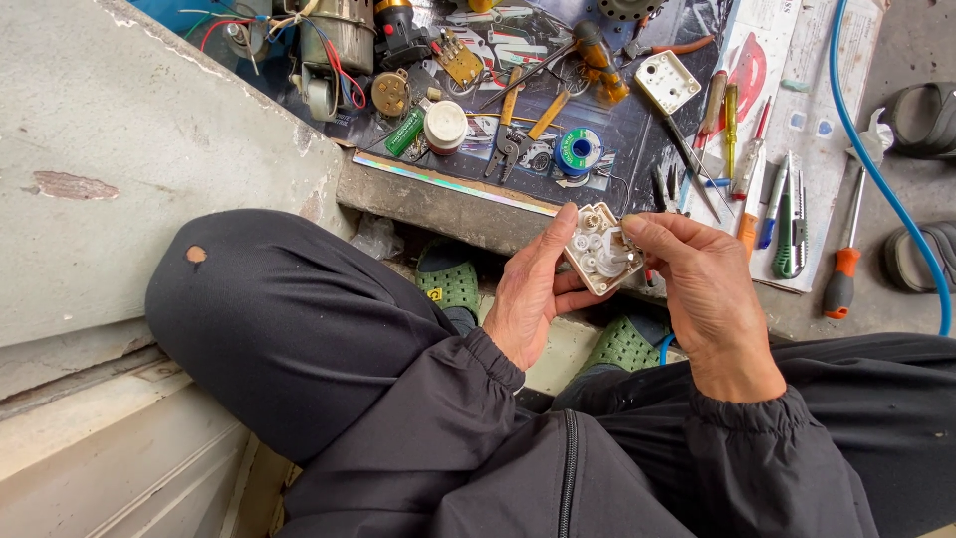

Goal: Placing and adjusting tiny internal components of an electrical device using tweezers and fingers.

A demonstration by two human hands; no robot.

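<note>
The small open gear housing [600,249], white cogs showing inside, is held up over the knees. The left hand [533,294] cradles its beige case from behind; the right hand [697,289] pinches at its right edge. Best to keep it level so no cog slips out. Screwdrivers [732,125] lie near on the floor beyond.
</note>
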